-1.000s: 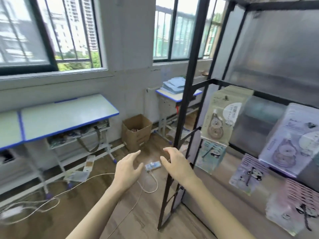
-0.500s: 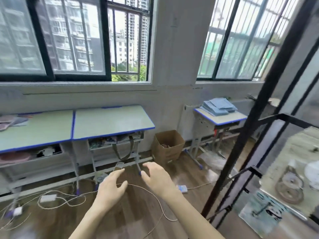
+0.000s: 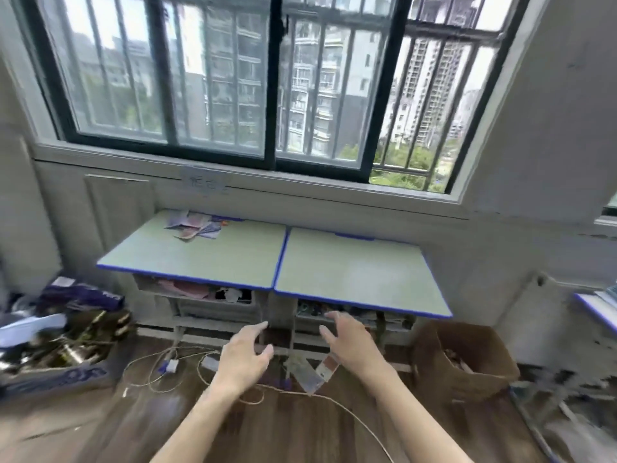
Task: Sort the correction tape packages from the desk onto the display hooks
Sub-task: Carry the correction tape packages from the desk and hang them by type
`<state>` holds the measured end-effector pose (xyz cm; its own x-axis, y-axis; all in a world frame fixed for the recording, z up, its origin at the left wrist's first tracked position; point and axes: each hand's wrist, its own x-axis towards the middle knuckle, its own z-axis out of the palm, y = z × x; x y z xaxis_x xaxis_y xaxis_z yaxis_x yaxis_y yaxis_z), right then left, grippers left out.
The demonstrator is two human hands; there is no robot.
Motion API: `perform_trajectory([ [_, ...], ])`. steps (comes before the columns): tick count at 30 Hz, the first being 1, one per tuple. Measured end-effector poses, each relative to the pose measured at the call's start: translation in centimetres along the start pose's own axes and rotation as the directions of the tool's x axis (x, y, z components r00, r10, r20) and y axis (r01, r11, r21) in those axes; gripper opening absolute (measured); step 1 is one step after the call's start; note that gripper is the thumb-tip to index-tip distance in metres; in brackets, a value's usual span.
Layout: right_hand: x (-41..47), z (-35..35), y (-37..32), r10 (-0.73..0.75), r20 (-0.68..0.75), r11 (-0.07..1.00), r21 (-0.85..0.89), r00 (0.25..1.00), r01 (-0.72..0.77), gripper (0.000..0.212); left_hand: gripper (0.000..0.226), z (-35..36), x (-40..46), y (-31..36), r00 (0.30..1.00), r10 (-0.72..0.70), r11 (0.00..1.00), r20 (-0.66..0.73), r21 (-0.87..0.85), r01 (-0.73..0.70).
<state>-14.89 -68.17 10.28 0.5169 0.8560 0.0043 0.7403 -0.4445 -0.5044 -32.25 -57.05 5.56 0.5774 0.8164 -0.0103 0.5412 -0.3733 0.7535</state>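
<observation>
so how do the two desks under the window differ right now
The left desk has a loose pile of packages at its back edge; the right desk has a bare top. The shelf under the left desk holds pinkish items; the shelf under the right desk holds darker, mixed clutter. They share pale green tops with blue edging and stand butted side by side.

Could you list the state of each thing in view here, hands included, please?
left hand: open, holding nothing, raised in front of the desks
right hand: open, holding nothing
correction tape packages: lying in a loose pile at the far corner of the left desk
left desk: bare apart from the pile
right desk: top bare
cardboard box: open-topped, on the floor
window: its sliding panes look closed
</observation>
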Motion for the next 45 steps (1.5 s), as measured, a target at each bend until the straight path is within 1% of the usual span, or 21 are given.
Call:
perform_trajectory([
  [5, 6.1, 3.2, -2.7, -0.111, 0.094, 0.994, 0.02, 0.989, 0.11, 0.045, 0.051, -3.0, 3.2, -3.2, 0.991, -0.108, 0.994, -0.077, 0.022, 0.11],
  [11, 14.3, 7.3, -5.4, -0.194, 0.192, 0.981, 0.057, 0.962, 0.186, 0.044, 0.05, -4.9, 7.5, -6.5, 0.968, -0.218, 0.976, -0.124, -0.026, 0.216],
  [15, 21.4, 9.6, -6.5, -0.249, 0.236, 0.968, 0.04, 0.939, 0.246, 0.036, 0.049, -6.1, 12.8, -8.3, 0.949, -0.266, 0.964, -0.173, -0.041, 0.262],
  [18, 27.7, 10.8, -7.1, -0.276, 0.263, 0.96, 0.038, 0.924, 0.276, 0.042, 0.049, -7.0, 17.8, -9.2, 0.936, -0.289, 0.957, -0.199, -0.03, 0.289],
  [24, 38.6, 12.9, -8.4, -0.285, 0.327, 0.958, 0.072, 0.901, 0.277, 0.046, 0.05, -8.8, 26.9, -10.7, 0.904, -0.362, 0.929, -0.228, -0.007, 0.37],
  [27, 42.3, 13.9, -9.8, -0.299, 0.354, 0.953, 0.066, 0.886, 0.295, 0.045, 0.049, -9.9, 30.4, -11.2, 0.886, -0.401, 0.912, -0.232, -0.005, 0.411],
  [31, 46.3, 15.4, -11.6, -0.312, 0.393, 0.948, 0.065, 0.865, 0.312, 0.045, 0.047, -11.0, 34.6, -12.1, 0.879, -0.407, 0.908, -0.249, -0.005, 0.42],
  [39, 56.0, 19.9, -15.1, -0.238, 0.412, 0.969, 0.043, 0.88, 0.242, 0.045, 0.049, -15.5, 45.5, -17.2, 0.893, -0.391, 0.914, -0.223, 0.016, 0.405],
  [42, 60.7, 22.4, -17.4, -0.196, 0.413, 0.979, 0.037, 0.89, 0.198, 0.044, 0.049, -18.2, 50.8, -20.1, 0.906, -0.371, 0.922, -0.204, 0.032, 0.385],
  [45, 65.5, 25.1, -20.5, -0.145, 0.404, 0.988, 0.003, 0.903, 0.157, 0.039, 0.049, -21.0, 55.7, -23.2, 0.919, -0.355, 0.927, -0.172, 0.065, 0.371],
])
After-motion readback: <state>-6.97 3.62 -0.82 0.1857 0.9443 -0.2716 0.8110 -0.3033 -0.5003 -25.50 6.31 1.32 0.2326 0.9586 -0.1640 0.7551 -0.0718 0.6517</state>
